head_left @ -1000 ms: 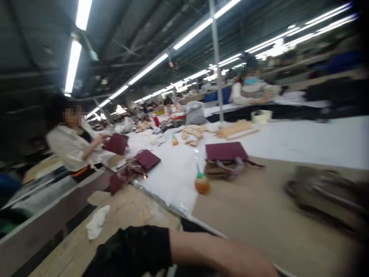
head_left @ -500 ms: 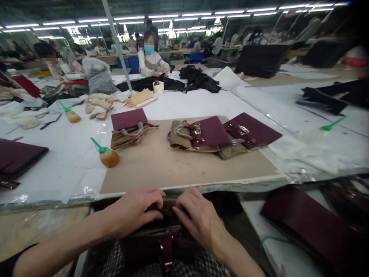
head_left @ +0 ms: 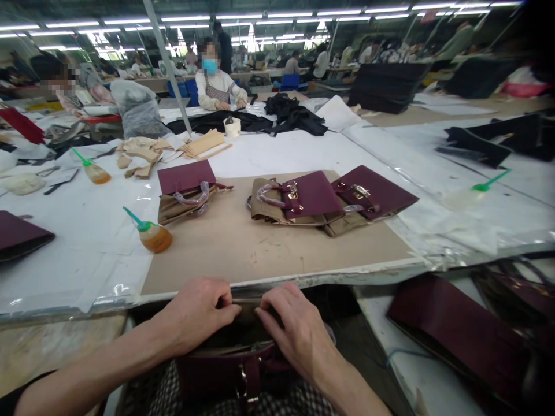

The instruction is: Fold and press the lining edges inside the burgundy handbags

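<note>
A burgundy handbag [head_left: 203, 372] with gold-coloured hardware rests against my lap, its mouth open toward me. My left hand [head_left: 202, 315] pinches the bag's far rim, thumb against curled fingers. At the same rim, a short gap to the right, my right hand [head_left: 297, 329] is closed with its fingertips on the edge. Part of the brown inside shows between the hands. My right hand and forearm cover the bag's right side, and the fingertips' exact hold is partly hidden.
On brown card [head_left: 243, 260] at the table's front lie several burgundy bag pieces [head_left: 314, 193]. A glue bottle [head_left: 155, 237] with a green nozzle stands left. A burgundy bag [head_left: 451, 329] lies low on the right. Across the table sits a masked person [head_left: 219, 86].
The view has shifted slightly, with the tabletop things further left in the picture. My left hand's fingers have drawn closer to its thumb. Both hands stay at the bag's mouth.
</note>
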Action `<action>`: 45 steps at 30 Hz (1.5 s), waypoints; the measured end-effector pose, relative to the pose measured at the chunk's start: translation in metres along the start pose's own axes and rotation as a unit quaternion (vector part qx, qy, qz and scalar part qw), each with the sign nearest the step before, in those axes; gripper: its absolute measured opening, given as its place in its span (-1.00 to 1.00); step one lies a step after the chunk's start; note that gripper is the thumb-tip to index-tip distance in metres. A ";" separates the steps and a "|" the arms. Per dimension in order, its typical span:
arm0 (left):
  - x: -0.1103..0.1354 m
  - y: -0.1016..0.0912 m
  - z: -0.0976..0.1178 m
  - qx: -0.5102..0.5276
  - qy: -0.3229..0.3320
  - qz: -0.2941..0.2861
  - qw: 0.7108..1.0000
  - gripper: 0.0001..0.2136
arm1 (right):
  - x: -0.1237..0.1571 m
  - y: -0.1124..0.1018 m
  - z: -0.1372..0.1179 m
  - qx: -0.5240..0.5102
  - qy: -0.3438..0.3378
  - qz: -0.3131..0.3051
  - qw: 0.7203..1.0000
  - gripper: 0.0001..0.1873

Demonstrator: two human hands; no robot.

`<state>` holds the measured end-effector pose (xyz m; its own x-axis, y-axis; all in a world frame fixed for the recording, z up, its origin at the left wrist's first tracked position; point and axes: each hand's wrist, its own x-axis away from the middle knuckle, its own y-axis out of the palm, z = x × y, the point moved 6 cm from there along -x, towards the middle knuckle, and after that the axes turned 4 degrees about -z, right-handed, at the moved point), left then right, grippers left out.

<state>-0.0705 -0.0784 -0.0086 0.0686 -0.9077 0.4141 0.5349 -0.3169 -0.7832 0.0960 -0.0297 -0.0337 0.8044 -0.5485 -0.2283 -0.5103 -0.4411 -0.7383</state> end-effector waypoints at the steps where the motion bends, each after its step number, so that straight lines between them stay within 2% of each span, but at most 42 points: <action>1: -0.001 0.000 -0.001 -0.007 -0.002 0.003 1.000 -0.76 | 0.000 0.000 0.000 0.007 0.003 0.002 1.000 -0.87; 4: -0.003 0.002 -0.003 -0.023 -0.007 0.007 1.000 -0.76 | 0.001 0.000 0.001 0.013 0.028 0.015 0.999 -0.85; 8: -0.004 0.003 -0.001 -0.025 -0.008 0.005 1.000 -0.75 | 0.004 0.000 0.006 -0.011 0.076 0.066 0.995 -0.70; 14: -0.004 0.005 -0.002 -0.024 -0.009 0.003 1.000 -0.74 | 0.003 0.000 0.009 -0.014 0.096 0.097 0.991 -0.61; 17: -0.002 0.005 -0.004 -0.027 -0.007 0.011 1.000 -0.73 | 0.001 -0.002 0.015 -0.044 0.113 0.059 0.991 -0.73; 20: -0.001 0.004 -0.005 -0.026 -0.012 0.006 1.000 -0.73 | 0.002 -0.002 0.026 -0.122 0.130 -0.017 0.984 -0.85; 22: -0.001 0.004 -0.005 -0.018 -0.015 -0.006 1.000 -0.73 | 0.005 0.000 0.035 -0.202 0.159 -0.077 0.963 -0.84; 24: -0.001 0.004 -0.005 -0.011 -0.015 -0.012 1.000 -0.73 | 0.010 0.004 0.043 -0.288 0.186 -0.122 0.931 -0.81; 27: -0.001 0.004 -0.005 -0.007 -0.016 -0.014 1.000 -0.73 | 0.014 0.008 0.049 -0.360 0.204 -0.130 0.901 -0.79; 32: -0.003 0.003 -0.008 -0.030 -0.028 -0.003 0.999 -0.68 | 0.013 0.010 0.049 -0.334 0.202 -0.078 0.917 -0.80; 35: -0.004 0.001 -0.008 -0.029 -0.028 0.003 0.999 -0.71 | 0.014 0.010 0.045 -0.337 0.201 -0.063 0.918 -0.80; 38: -0.004 0.001 -0.005 0.014 0.019 -0.022 0.999 -0.83 | 0.015 0.009 0.045 -0.341 0.218 -0.057 0.912 -0.80; 42: 0.000 0.006 0.006 0.016 0.120 -0.091 0.988 -0.84 | 0.008 0.005 0.042 -0.299 0.202 -0.115 0.926 -0.81; 45: 0.000 0.009 0.006 -0.054 0.121 -0.088 0.987 -0.73 | -0.005 -0.001 0.027 -0.220 0.137 -0.187 0.947 -0.79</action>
<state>-0.0602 -0.0797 -0.0130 -0.2269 -0.8713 0.4352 0.4261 -0.4906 -0.7601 0.1012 -0.0073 -0.0493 0.8756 -0.4323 0.2154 -0.3308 -0.8616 -0.3849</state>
